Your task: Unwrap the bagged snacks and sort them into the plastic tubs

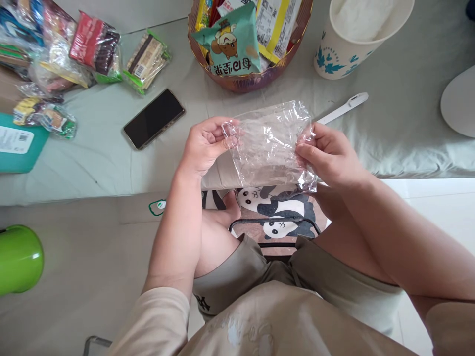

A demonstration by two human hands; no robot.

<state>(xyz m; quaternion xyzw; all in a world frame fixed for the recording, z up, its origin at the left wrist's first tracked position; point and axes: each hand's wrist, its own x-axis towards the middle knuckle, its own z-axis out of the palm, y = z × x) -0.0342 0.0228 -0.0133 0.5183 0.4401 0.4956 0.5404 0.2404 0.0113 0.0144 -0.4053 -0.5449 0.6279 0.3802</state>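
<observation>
A clear plastic bag [272, 143], crinkled and shiny, is stretched between my two hands above the front edge of the covered surface. My left hand [208, 144] pinches its left side between thumb and fingers. On the other side, my right hand [328, 152] grips the bag's right edge, thumb on top. Whether anything lies inside the bag I cannot make out; it looks flat and see-through. Just beyond my right hand lies a white plastic cutter-like stick [345, 108]. A dark phone [154, 119] rests to the left of my left hand.
Behind the bag stands a basket [248, 84] of packaged snacks. A white paper tub [330, 59] with blue leaves is at its right. Wrapped snacks [94, 44] and a teal box [22, 148] crowd the left. A green bin [20, 259] stands on the floor.
</observation>
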